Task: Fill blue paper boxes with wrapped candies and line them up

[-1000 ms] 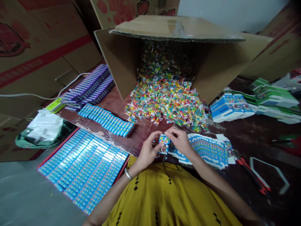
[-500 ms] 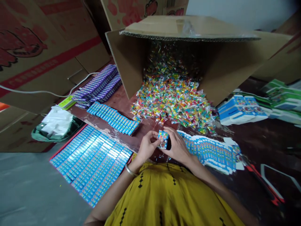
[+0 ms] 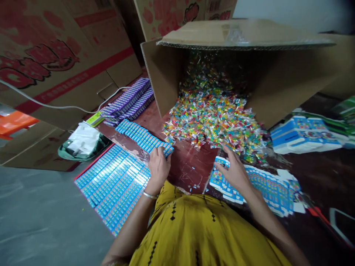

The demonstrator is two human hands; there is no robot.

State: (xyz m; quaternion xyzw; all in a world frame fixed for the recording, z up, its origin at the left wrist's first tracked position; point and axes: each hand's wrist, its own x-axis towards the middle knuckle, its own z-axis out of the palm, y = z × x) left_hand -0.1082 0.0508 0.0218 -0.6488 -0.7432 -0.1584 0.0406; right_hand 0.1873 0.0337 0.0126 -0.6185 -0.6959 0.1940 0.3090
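Note:
My left hand (image 3: 159,164) is at the near end of a row of small blue boxes (image 3: 138,135), with its fingers closed round the end box, which it partly hides. My right hand (image 3: 234,168) reaches over the fanned stack of flat blue cartons (image 3: 269,186). Its thumb and fingers are apart, and the thumb lies over the nearest carton (image 3: 218,177). Beyond that hand, small clear packets of coloured candy (image 3: 210,118) spill out of a large cardboard box (image 3: 280,77) lying on its side.
A red-edged tray of blue boxes (image 3: 116,184) sits at the lower left. Behind it are a green bag with white pieces (image 3: 83,142) and rows of purple boxes (image 3: 127,101). More flat cartons (image 3: 307,135) and a red-handled tool (image 3: 318,214) lie right.
My hands have parted. The left one moved left with the small box to the row's end; the right one let go and moved right to the flat cartons. The view shifted slightly.

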